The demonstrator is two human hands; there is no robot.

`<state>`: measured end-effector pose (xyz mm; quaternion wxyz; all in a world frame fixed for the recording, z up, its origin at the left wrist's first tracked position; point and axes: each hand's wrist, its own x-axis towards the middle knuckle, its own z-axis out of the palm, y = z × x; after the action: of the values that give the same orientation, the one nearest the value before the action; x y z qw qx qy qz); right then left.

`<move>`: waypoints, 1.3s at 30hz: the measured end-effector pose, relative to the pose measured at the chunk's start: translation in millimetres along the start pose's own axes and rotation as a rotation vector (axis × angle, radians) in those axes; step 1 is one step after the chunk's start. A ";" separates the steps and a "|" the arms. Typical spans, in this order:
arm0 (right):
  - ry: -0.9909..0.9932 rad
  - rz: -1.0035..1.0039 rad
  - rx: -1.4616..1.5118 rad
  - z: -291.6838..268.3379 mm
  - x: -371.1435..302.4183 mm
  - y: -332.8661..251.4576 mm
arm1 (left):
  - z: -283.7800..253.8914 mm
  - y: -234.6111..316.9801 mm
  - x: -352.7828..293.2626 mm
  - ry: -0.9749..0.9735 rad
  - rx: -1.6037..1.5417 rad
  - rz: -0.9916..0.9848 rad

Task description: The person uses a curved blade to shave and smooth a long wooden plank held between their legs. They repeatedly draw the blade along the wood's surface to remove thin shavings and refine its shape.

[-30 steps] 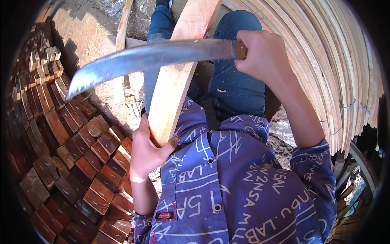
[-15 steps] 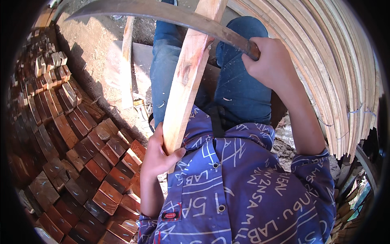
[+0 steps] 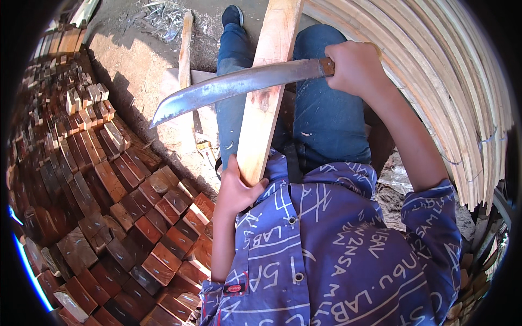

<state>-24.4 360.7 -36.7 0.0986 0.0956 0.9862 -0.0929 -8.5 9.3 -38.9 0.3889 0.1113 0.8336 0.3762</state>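
A pale wooden beam slants between my knees, running up to the top of the view. My left hand is closed around its near end, close to my shirt. In my right hand, above my right knee, is the handle of a machete. Its long curved blade points left, with the broad side turned up toward me, and crosses over the beam. Whether the blade touches the wood I cannot tell. A dark, reddish knot marks the beam just below the blade.
Stacked cut timber with reddish end faces fills the left side. Long pale slats, tied in bundles, lie along the right. A wooden stick rests on the dusty ground beyond my left leg, near some wood shavings.
The machete has come down and nearer along the beam, and its blade has rolled to show its broad face. My left hand keeps its hold; the whole view has shifted slightly.
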 end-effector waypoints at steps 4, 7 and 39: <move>0.031 0.009 -0.001 -6.5 0.2 3.9 | 0.8 -8.1 0.5 0.014 0.097 0.014; 0.060 0.023 0.034 0.8 -1.5 10.5 | 1.0 -2.3 -0.7 0.017 0.099 0.014; 0.166 0.026 0.411 -26.8 -48.2 -27.6 | -55.6 85.4 -83.2 0.290 0.639 -0.092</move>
<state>11.5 331.2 3.9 -0.0033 0.1337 0.9498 -0.2827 -2.3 -1.4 92.0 0.2285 0.1349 0.9599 0.0904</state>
